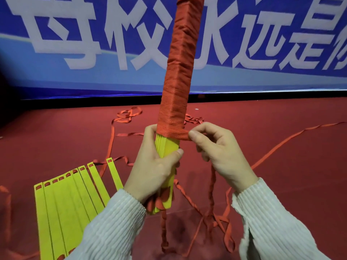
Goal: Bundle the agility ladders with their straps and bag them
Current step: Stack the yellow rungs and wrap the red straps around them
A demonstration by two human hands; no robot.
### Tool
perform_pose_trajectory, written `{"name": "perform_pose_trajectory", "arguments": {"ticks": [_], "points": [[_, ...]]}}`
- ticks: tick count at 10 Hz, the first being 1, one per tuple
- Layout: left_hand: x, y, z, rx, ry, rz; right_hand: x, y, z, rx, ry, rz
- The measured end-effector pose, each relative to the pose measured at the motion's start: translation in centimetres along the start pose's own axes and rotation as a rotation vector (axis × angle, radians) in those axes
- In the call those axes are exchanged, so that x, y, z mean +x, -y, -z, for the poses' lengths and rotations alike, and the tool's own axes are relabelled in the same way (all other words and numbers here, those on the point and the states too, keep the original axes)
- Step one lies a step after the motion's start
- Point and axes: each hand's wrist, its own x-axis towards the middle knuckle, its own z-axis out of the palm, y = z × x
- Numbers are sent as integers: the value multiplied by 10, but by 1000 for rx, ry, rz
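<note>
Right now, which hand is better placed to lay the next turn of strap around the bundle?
Right hand: it pinches the strap at the wrap's lower edge, while the left hand grips the yellow rungs.

This looked like a school hall or sports hall, set up for an event. A big blue banner (pixel 75 44) with large white Chinese letters hung across the back. The floor (pixel 281 166) was covered in dark red carpet. Yellow agility ladder rungs (pixel 62 199) and loose red straps (pixel 127 115) for sports training lay on that floor.
</note>
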Motion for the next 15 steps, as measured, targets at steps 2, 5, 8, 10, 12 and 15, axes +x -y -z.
{"name": "perform_pose_trajectory", "arguments": {"ticks": [2,5,8,10,12,15], "points": [[-15,-8,-13,-571,404,215,-6,-2,-3,338,68,-154],[-13,-14,-9,-257,457,308,-11,20,-9,316,-53,-41],[7,2,9,51,-86,158,-1,1,34,-193,227,-183],[18,3,30,30,-315,88,-3,-62,47,-944,379,-556],[16,4,32,33,-358,86,17,-9,57,-114,-866,86],[16,4,23,250,-305,-21,32,25,49,469,-774,287]]}}
